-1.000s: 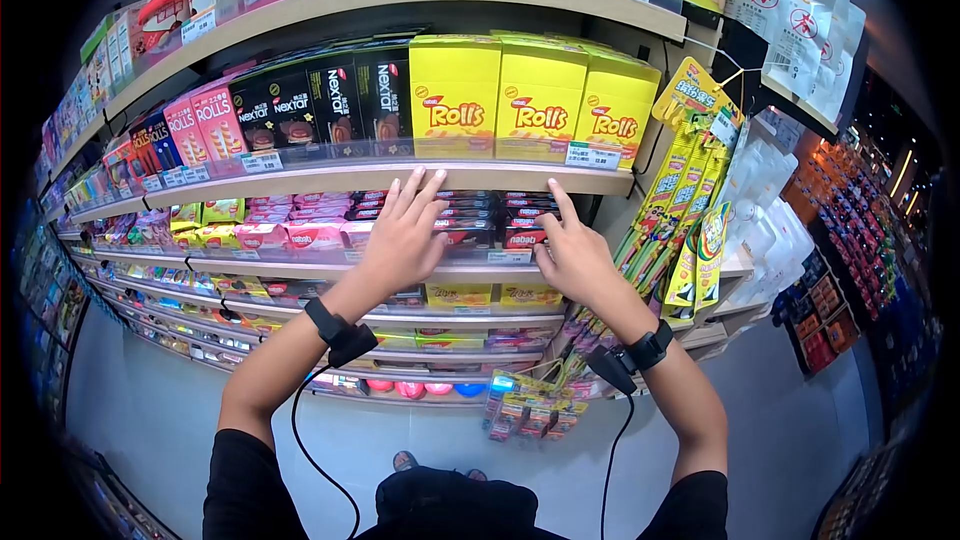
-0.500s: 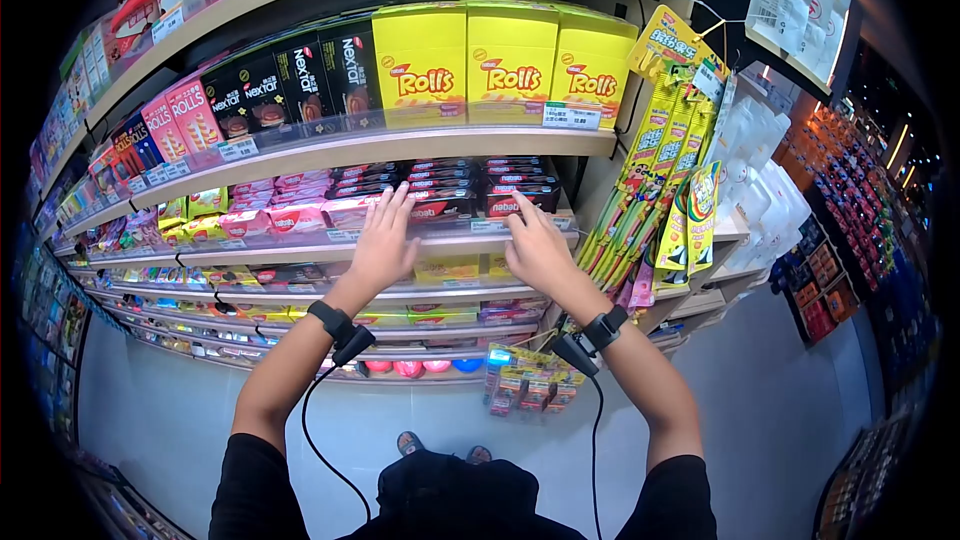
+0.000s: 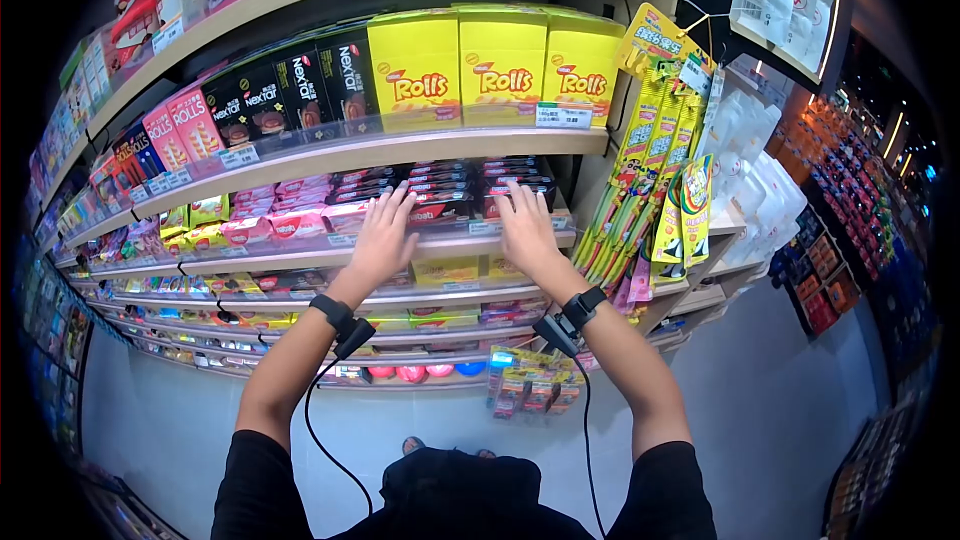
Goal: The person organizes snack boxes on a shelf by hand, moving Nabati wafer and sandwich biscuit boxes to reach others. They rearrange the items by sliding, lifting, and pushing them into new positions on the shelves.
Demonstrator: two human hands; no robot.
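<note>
My left hand is at the front edge of a snack shelf, fingers spread, with nothing in it. Its fingertips overlap pink-and-white wafer packs and the left end of dark red-and-black Nabati wafer packs. To the right, my right hand is also open, fingers stretched upward over the front of another stack of dark wafer packs. That hand partly hides the stack. Each wrist wears a black strap with a small cabled device.
Above, a shelf holds yellow Rolls boxes and black Nextar boxes. Long yellow candy packs hang at the right, beside white pouches. Lower shelves carry more snacks, and a hanging rack juts out below.
My right hand has shifted slightly left, and its fingers now point more upright and spread apart. My left hand stays almost in place. The view has shifted slightly.
</note>
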